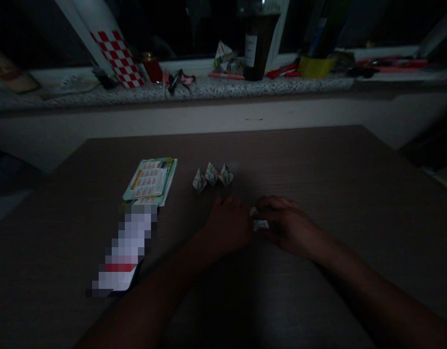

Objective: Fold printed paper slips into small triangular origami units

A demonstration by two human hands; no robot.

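Observation:
A small printed piece of folded paper (260,225) lies low over the table between my hands, mostly covered by fingers. My left hand (230,224) is closed at its left side, with the knuckles up and the fingertips hidden. From the right, my right hand (288,225) pinches the same piece, thumb below and fingers above. Just beyond my left hand, three folded paper shapes with pointed tops, (199,181) (211,174) (225,175), stand in a row on the wooden table (299,160).
Printed paper sheets (148,179) are stacked at the left. Nearer me is a phone-like object (131,242), its surface pixelated. A granite sill (205,89) behind the table bears a dark bottle (254,53), a red-and-white checkered container (117,58) and a yellow object (315,67). The light is dim.

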